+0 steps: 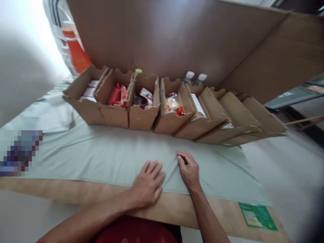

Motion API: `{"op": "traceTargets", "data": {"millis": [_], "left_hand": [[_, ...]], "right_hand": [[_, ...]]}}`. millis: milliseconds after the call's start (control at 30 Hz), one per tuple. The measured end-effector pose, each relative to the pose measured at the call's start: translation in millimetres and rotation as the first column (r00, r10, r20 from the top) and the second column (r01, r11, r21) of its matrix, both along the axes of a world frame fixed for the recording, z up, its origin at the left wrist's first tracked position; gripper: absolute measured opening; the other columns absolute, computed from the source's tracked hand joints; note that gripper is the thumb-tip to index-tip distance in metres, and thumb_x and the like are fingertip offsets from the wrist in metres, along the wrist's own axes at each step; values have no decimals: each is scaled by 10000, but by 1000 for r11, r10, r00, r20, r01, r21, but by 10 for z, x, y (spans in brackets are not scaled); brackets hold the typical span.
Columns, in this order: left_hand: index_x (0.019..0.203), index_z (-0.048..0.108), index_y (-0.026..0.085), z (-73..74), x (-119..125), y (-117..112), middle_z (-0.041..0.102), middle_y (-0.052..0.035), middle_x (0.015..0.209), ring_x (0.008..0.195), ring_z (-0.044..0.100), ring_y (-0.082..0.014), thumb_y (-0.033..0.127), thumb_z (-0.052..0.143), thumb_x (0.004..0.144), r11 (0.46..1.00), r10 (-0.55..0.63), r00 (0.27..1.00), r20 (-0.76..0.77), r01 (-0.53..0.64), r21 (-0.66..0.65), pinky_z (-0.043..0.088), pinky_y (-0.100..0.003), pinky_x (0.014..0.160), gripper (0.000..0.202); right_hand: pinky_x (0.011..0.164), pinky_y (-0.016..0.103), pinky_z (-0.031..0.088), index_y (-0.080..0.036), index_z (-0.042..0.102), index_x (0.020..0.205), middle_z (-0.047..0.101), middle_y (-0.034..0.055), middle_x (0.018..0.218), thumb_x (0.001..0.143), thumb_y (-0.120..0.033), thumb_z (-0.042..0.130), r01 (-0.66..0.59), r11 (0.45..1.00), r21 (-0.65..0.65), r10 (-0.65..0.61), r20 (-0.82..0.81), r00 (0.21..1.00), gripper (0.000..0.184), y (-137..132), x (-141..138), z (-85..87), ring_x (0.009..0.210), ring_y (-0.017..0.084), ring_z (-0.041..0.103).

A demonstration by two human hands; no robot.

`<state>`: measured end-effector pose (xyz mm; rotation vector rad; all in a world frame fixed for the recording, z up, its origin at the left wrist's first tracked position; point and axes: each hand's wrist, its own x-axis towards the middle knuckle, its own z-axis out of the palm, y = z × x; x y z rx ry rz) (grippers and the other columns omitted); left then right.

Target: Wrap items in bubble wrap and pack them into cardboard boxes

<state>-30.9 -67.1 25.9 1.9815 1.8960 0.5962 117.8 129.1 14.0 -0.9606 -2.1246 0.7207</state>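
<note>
My left hand (148, 182) lies flat on the pale green cloth (106, 158), fingers stretched out and holding nothing. My right hand (188, 168) rests beside it with fingers curled, pinching a fold of the same cloth. Both hands sit near the front edge of the wooden table (177, 209). Behind them runs a row of open cardboard boxes (141, 116) holding red packets (116, 95), a clear snack bag (173, 104) and white cartons (197, 104).
A large cardboard sheet (177, 37) leans behind the boxes. Two white-capped bottles (194, 77) stand at its foot. A green card (258, 216) lies at the table's front right. An orange and white bag (76, 50) hangs at the back left.
</note>
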Motion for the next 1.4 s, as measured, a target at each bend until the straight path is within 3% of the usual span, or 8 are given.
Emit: {"op": "traceTargets", "data": {"millis": [200,300,433,533,633,833,1067,1400], "left_hand": [[1304,695,264,341,-384,-698,642,-55,1471,1447,519,-294,406,632,940,941,-300,863,406,339,-25,396,-441,1223,396],[1226,729,254,455,-1129,-947,776,-42,1211,1153,710,-244,425,556,957,991,122,819,560,-73,-108,575,-345,951,363],[1210,697,167,531,-2422,-1141,754,-121,1190,1054,704,-284,466,594,858,476,786,430,444,-879,9,570,-427,943,473],[1195,681,110,565,-3235,-1090,683,-196,1299,1275,591,-369,396,661,818,156,968,173,181,-982,104,436,-535,1131,473],[1103,688,75,576,-3660,-925,623,-250,1361,1400,450,-461,443,706,838,63,998,63,5,-997,45,364,-631,1154,454],[1047,646,49,575,-3398,-857,661,-142,1246,1340,506,-421,303,598,867,204,978,206,22,-977,69,361,-628,1156,315],[1003,628,224,217,-1963,-1167,690,-18,921,819,675,-261,469,654,748,282,919,304,252,-952,118,542,-407,797,354],[1216,586,205,-138,-49,-662,694,-152,1216,1124,680,-326,377,594,932,816,394,903,168,-429,387,584,-482,902,332]], "right_hand": [[942,508,498,-235,757,1024,750,112,1217,934,-310,571,-187,958,217,145,197,970,221,-511,-536,-127,1126,315,653],[970,448,484,-226,722,1128,719,103,1302,955,-197,547,-419,867,270,346,280,895,248,-1028,-925,-115,1213,280,628],[1011,431,470,-209,699,1173,689,110,1357,952,-142,557,-585,774,243,508,315,802,271,-1456,-1245,-35,1257,271,601],[1009,435,478,-216,698,1172,691,109,1353,959,-145,564,-600,772,210,530,310,789,262,-1489,-1297,0,1255,272,605],[1005,437,483,-217,697,1156,697,107,1345,963,-144,570,-590,787,182,531,289,797,242,-1452,-1279,4,1256,273,610],[1045,440,467,-221,707,1146,706,100,1335,933,-129,615,-563,819,110,526,251,813,250,-1506,-1254,-9,1276,263,603],[1092,441,440,-243,735,1091,719,77,1317,895,-185,679,-492,855,-166,507,62,860,211,-1472,-1254,62,1236,235,638],[845,304,527,-183,627,1286,719,39,1082,872,-497,689,-429,657,-620,240,-367,899,523,-1335,-741,225,929,181,644]]}}
